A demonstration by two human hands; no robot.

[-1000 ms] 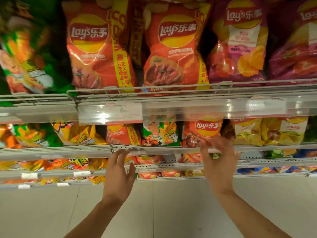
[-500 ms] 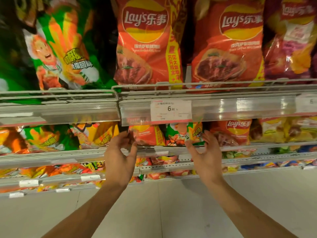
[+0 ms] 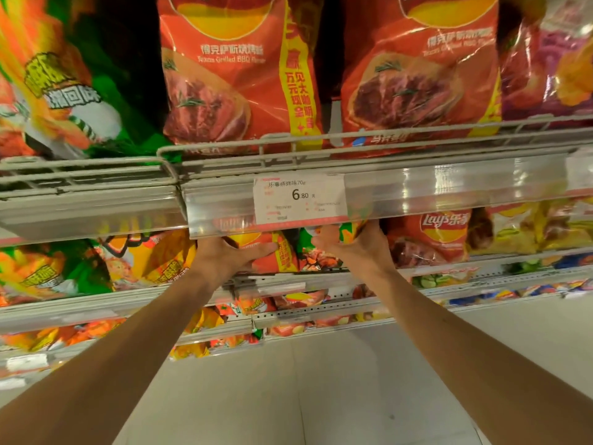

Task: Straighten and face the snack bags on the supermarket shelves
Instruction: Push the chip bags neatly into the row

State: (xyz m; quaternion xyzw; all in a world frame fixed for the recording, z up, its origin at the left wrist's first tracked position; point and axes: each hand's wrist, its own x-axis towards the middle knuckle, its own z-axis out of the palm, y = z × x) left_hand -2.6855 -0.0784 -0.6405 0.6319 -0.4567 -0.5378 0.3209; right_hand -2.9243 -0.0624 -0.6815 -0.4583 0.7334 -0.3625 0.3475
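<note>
My left hand [image 3: 229, 256] is on a small red Lay's barbecue bag [image 3: 268, 252], just under the price tag [image 3: 298, 197] that says 6.80. The thumb lies across the front of the bag and the other fingers go behind it, so I think the hand grips the bag from its left side. My right hand [image 3: 356, 248] is just to the right of that, also under the price tag. Its fingers reach up around a green and orange snack bag [image 3: 324, 248], and they look curled on its top, but the clear price rail [image 3: 417, 191] hides the fingertips, so I can't be sure how tight the hold is. The two bags stand side by side, touching, on the shelf below the tag.

Right of my right hand, another small red Lay's bag [image 3: 436, 236] stands with its name facing out. That one looks done. Past it are yellow bags [image 3: 526, 226], and they look a bit slumped.

Left of the tag, on the same shelf, the orange and yellow bags [image 3: 160, 261] lean and twist. I think those need fixing.

Above the tag, two big Texas Grilled BBQ bags [image 3: 237, 78] stand straight behind the wire rail [image 3: 288, 139]. The green bag [image 3: 64, 85] to their left tilts.

Lower shelves [image 3: 321, 309] hold more small bags, too tiny to judge.

I think I'm early in the job, with lots left.
</note>
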